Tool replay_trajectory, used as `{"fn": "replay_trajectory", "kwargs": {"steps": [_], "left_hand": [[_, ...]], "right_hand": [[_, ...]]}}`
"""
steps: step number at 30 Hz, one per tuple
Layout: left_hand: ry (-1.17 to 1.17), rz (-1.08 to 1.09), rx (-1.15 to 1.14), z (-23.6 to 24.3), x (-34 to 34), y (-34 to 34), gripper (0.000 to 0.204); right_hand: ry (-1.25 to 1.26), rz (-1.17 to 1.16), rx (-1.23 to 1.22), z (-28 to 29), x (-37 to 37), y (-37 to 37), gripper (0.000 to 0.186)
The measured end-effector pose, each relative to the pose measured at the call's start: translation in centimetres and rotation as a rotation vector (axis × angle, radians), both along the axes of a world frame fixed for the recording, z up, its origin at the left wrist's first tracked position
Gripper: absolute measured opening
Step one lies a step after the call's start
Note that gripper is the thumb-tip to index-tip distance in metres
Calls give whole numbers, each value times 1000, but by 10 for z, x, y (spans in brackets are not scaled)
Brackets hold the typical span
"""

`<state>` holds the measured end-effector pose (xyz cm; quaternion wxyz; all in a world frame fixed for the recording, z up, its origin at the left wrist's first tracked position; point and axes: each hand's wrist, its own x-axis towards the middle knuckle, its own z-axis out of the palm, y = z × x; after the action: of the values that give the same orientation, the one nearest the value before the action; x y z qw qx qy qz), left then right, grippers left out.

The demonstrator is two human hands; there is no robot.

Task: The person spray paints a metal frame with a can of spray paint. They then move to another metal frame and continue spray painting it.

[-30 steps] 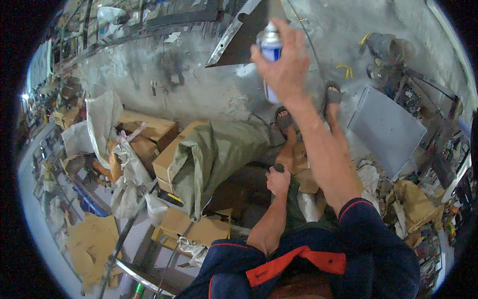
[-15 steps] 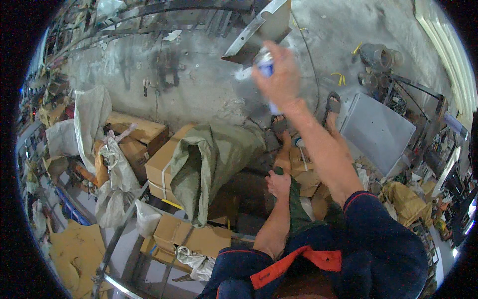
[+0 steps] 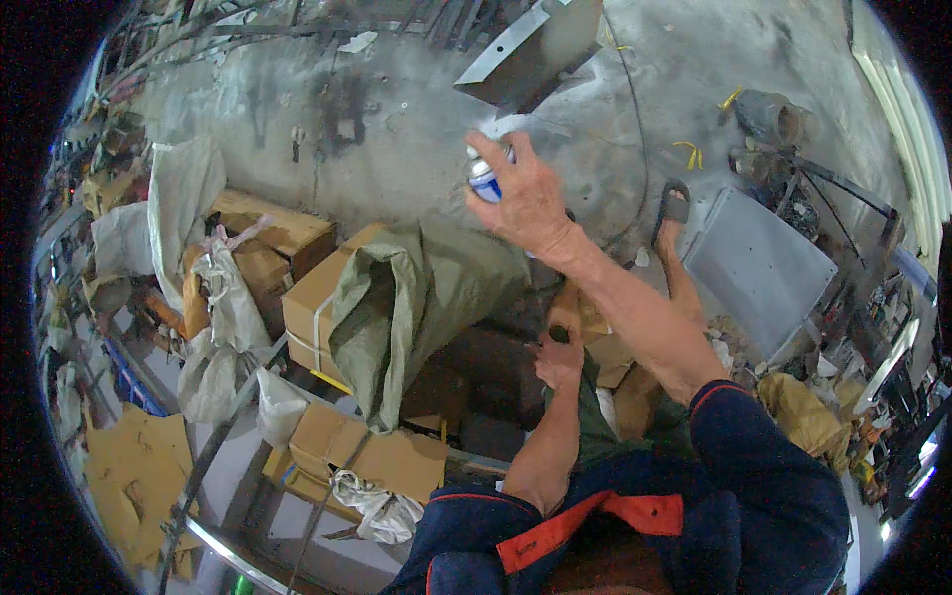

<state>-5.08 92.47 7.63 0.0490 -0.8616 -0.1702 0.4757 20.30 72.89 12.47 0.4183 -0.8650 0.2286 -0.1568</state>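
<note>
My right hand (image 3: 531, 203) is wrapped round a spray can (image 3: 485, 186) with a blue and white body and a silvery top. A finger bends over the can's top. Just beyond the can lies a bent grey metal piece (image 3: 535, 59), like an angled channel, on the concrete floor. A pale patch shows on the floor between the two. Close to my body, my left hand (image 3: 557, 365) is closed around a small dark green, round, cap-like thing (image 3: 560, 335), partly hidden by the fingers.
A green woven sack (image 3: 426, 288) slumps over cardboard boxes (image 3: 307, 312) on the left. To the right lies a flat grey panel (image 3: 759, 263) beside round metal parts (image 3: 778, 119). A thin cable (image 3: 640, 129) runs along the concrete floor (image 3: 397, 129). My sandalled foot (image 3: 674, 203) stands near the panel.
My right hand has moved left and a little nearer with the spray can, away from the metal piece. The view has shifted slightly. My left hand stays closed at nearly the same place.
</note>
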Motion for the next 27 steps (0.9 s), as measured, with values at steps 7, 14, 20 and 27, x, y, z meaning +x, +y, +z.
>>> {"fn": "replay_trajectory", "kwargs": {"steps": [7,14,20,27], "left_hand": [[-139,-70,-61,-1,-14,2,73],[-89,-168,-32,-26,-53,28,75],[-137,-134,54,-24,-62,16,73],[-129,-201,144,-4,-57,-25,70]], "right_hand": [[-52,-121,-85,-34,9,-20,71],[-301,4,-193,-27,7,-11,73],[-180,136,19,-89,-17,-24,72],[-469,-607,384,-100,-46,-144,72]]}}
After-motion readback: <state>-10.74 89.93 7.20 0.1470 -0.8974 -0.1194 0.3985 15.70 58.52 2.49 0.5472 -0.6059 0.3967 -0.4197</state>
